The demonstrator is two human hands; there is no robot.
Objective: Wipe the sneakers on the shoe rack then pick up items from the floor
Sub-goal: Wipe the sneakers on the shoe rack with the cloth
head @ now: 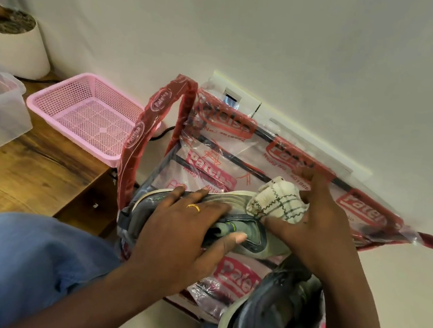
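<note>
Left hand [184, 230] grips the sneaker [252, 233]; right hand [318, 222] bunches the cloth [278, 199] against its sole; a hard swipe could wrench it free onto the plastic-wrapped shoe rack [222, 151]

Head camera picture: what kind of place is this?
Probably a room at home. A potted plant and a pink basket sit on a wooden table by a plain wall, and a sneaker is on a plastic-wrapped shoe rack.
</note>
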